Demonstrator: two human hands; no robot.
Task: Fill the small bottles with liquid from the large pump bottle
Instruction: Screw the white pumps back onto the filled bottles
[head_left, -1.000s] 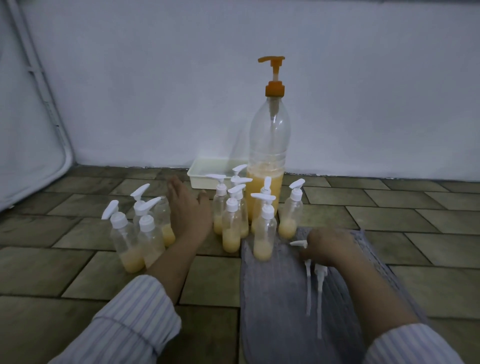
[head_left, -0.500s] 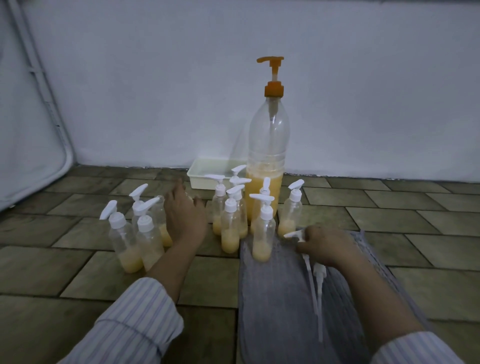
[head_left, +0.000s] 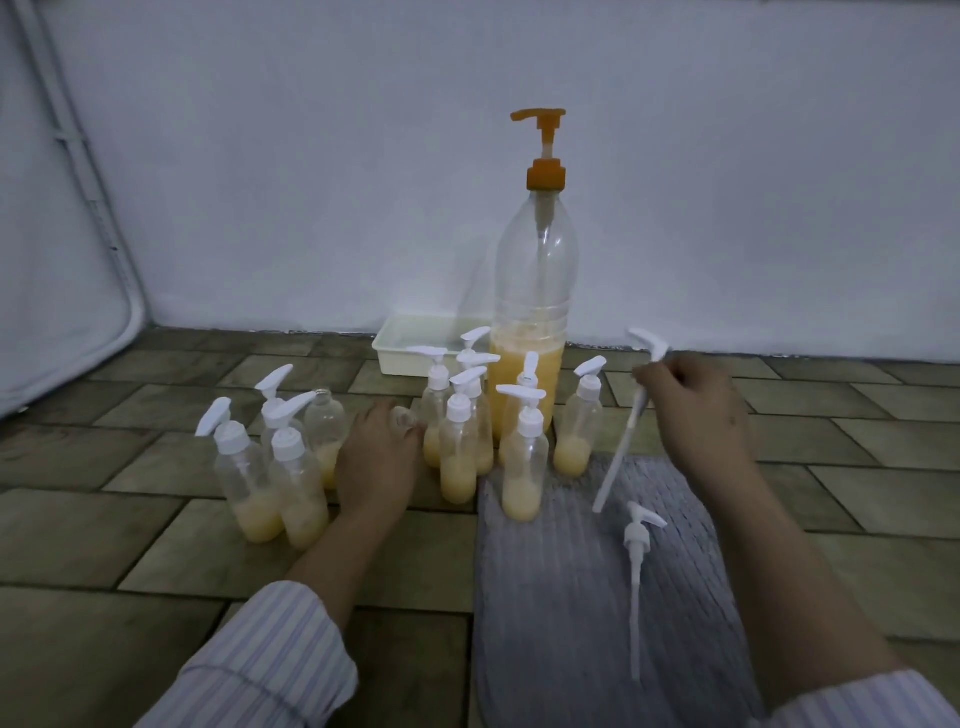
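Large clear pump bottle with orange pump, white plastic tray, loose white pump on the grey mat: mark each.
Large clear pump bottle (head_left: 535, 291), head view, on its clear upper body.
White plastic tray (head_left: 402, 358), head view, on its front wall.
Loose white pump (head_left: 638, 540), head view, on its collar.

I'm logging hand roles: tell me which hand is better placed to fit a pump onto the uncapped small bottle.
Right hand: it already grips a loose white pump, lifted off the cloth. The left hand is on the open bottle, probably steadying it.

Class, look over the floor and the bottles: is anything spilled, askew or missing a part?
No spill shows. Two small bottles lack pumps: an open one in the left cluster and one gripped by the left hand. One loose pump lies on the grey mat; the right hand holds another.
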